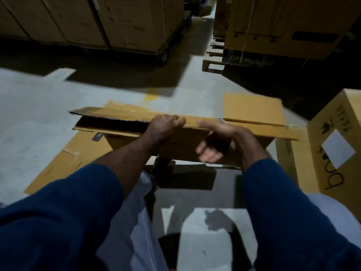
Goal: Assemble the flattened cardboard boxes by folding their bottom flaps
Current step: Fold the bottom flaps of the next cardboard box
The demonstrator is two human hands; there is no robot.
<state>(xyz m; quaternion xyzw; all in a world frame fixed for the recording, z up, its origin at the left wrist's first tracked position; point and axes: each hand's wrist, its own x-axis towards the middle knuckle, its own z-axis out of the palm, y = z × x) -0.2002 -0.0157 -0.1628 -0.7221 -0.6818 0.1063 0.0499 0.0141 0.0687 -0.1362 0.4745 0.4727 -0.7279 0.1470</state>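
Left hand [165, 124] is gripping the top edge of the half-open cardboard box [185, 142], which is sitting over flattened cardboard [64, 157] on the floor. Right hand [215, 139] is blurring against the box face, grip can't tell. Palletised carton [283, 32] behind is showing "OPTIMUS".

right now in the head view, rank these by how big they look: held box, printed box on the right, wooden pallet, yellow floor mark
1. held box
2. printed box, cut by the frame edge, so this gap is unsure
3. wooden pallet, farther off and partly hidden
4. yellow floor mark
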